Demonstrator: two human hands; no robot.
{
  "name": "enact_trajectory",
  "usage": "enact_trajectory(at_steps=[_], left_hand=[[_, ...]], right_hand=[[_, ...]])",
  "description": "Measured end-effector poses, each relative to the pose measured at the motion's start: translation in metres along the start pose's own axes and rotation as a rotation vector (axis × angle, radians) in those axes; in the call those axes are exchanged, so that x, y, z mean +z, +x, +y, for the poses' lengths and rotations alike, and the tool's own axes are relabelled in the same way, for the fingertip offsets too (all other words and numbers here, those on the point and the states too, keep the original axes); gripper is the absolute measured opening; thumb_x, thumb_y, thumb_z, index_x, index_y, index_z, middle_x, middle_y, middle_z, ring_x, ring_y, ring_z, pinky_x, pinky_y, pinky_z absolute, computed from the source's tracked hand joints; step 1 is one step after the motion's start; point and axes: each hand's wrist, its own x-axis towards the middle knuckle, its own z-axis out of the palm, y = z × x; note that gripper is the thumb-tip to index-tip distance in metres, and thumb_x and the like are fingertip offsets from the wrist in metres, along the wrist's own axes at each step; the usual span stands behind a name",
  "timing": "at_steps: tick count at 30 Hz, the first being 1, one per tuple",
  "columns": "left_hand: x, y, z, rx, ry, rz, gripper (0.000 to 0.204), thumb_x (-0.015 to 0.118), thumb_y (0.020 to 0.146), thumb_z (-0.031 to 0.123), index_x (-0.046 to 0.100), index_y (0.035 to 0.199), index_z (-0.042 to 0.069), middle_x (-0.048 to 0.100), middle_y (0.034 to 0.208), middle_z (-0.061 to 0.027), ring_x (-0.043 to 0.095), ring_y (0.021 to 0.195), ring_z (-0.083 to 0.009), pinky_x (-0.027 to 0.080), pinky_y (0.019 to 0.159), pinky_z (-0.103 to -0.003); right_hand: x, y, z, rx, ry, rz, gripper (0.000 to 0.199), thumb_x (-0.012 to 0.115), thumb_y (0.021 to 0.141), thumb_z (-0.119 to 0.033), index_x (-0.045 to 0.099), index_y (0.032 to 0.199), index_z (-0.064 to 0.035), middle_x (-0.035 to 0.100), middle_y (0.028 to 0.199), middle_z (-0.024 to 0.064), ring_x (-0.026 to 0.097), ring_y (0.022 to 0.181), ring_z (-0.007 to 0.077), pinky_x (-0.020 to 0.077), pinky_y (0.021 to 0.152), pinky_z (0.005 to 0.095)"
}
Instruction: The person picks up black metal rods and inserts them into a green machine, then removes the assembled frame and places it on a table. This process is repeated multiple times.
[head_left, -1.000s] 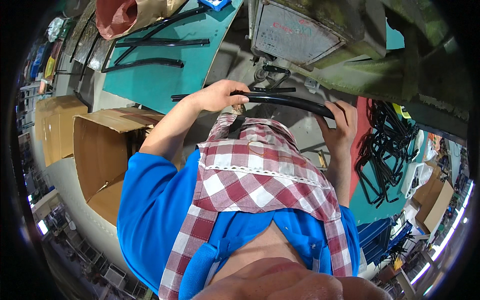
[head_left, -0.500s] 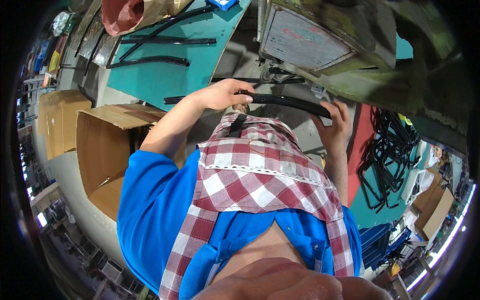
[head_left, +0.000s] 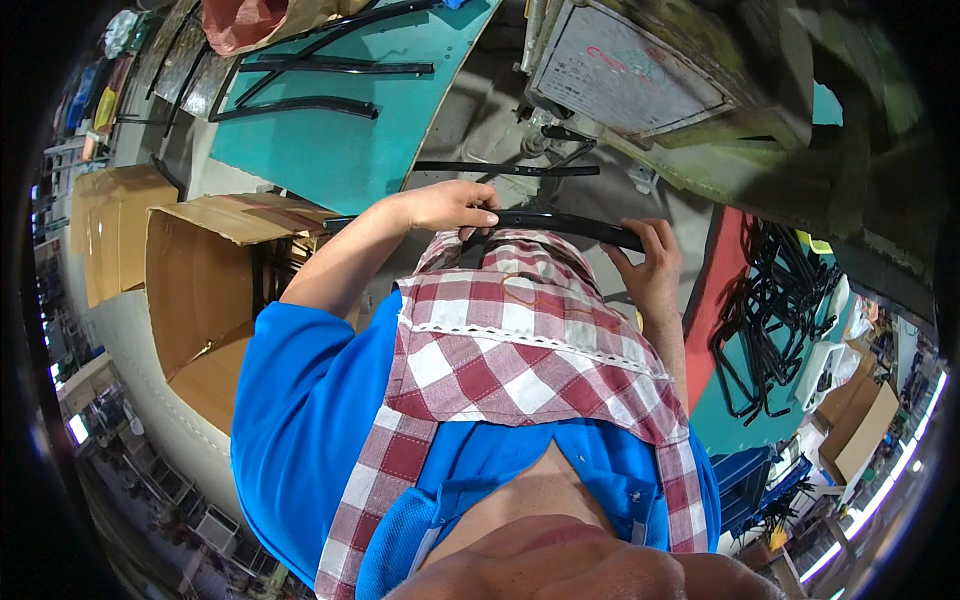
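Observation:
A long, glossy black bar (head_left: 562, 222), gently curved, lies across in front of my waist. My left hand (head_left: 450, 207) is closed around its middle part, with the thumb on top. At the bar's right end my right hand (head_left: 652, 258) grips it between thumb and fingers. The bar's left end pokes out past my left forearm, which hides the stretch in between. Just beyond, another black bar (head_left: 510, 169) lies crosswise, apart from the held one.
A green table (head_left: 330, 150) at the far left bears several black bars. Ahead on the right stands a machine with a metal plate (head_left: 625, 75). Many bent black rods (head_left: 775, 320) are heaped on the right. An open cardboard box (head_left: 195, 300) stands at the left.
Both hands have come a little closer to my body, bringing the black bar with them. The gap to the bar beyond has widened. My grip looks much the same.

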Motion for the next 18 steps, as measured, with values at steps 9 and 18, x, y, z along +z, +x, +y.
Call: enact_trajectory(at_steps=[9,18], left_hand=[[0.002,0.005,-0.005,-0.056,-0.055,-0.044,0.025,0.055,0.096,0.024,0.056,0.105,0.001,0.064,0.082,-0.0042,0.056,0.063,-0.0095,0.046,0.058,-0.027],[0.001,0.002,0.002,-0.061,0.091,-0.005,0.019,0.053,0.097,0.019,0.055,0.102,0.000,0.064,0.084,-0.0046,0.053,0.065,-0.0086,0.045,0.061,-0.026]], right_hand=[[0.004,-0.009,0.005,0.028,-0.007,-0.040,0.034,0.081,0.068,-0.011,0.065,0.097,-0.0046,0.060,0.092,0.0100,0.062,0.084,0.0275,0.0516,0.071,0.0363],[0.008,-0.007,0.004,0.009,-0.007,-0.014,0.035,0.081,0.067,-0.013,0.065,0.098,-0.0050,0.059,0.092,0.0101,0.061,0.085,0.0280,0.0508,0.072,0.0371]])
